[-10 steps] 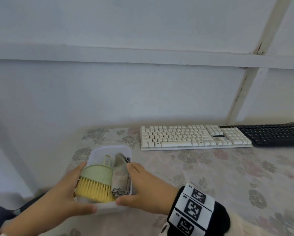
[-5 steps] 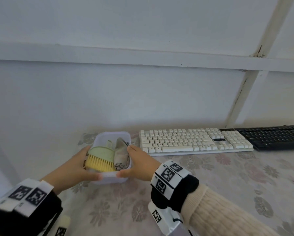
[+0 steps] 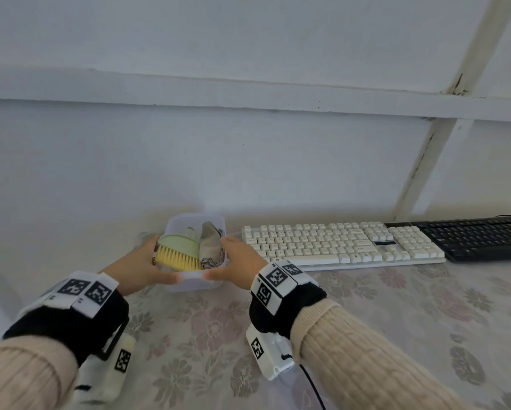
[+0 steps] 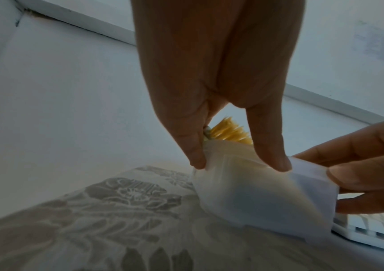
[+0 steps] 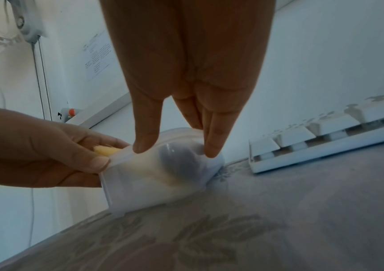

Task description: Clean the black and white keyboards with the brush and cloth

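A translucent white tub stands at the back of the table, just left of the white keyboard. In it lie a green brush with yellow bristles and a grey cloth. My left hand grips the tub's left wall and my right hand grips its right wall, thumbs on the near rim. The left wrist view shows the tub between thumb and fingers, bristles above. The black keyboard lies right of the white one. Whether the tub rests fully on the table I cannot tell.
A flowered tablecloth covers the table. The white wall rises directly behind the tub and keyboards. The table's left edge runs close to the tub. A black cable hangs from my right wrist device.
Both hands have carried the tub away from me toward the wall, so it now sits beside the white keyboard's left end. My arms are stretched further out.
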`<state>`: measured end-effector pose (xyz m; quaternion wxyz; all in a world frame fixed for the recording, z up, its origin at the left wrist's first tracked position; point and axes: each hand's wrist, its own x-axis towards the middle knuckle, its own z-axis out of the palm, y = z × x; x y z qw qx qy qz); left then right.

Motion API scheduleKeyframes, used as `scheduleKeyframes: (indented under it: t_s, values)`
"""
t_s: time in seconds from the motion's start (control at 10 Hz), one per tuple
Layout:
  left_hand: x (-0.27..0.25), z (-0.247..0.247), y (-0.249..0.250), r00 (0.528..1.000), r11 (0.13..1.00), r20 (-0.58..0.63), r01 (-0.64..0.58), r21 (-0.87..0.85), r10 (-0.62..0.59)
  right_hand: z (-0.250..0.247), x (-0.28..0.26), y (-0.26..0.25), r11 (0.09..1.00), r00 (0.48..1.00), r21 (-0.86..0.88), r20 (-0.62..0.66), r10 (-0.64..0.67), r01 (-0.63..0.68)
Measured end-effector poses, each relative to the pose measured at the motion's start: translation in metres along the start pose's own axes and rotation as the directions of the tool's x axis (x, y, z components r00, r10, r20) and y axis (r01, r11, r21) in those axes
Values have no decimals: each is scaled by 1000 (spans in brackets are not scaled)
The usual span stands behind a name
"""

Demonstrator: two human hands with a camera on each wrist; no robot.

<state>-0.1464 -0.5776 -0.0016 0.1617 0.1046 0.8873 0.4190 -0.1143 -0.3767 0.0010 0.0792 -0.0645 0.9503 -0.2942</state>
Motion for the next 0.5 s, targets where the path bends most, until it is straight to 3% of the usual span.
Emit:
scheduleKeyframes:
  t_s: [0.3, 0.5]
  values:
    - [3, 3, 4, 999, 999, -6, 36, 13, -36, -1, 0, 3, 1000, 1000, -14, -17, -22, 22]
    - [-6, 5, 0, 995, 996, -103, 13, 91, -4, -13, -24, 15, 999, 999, -19, -16, -31, 30]
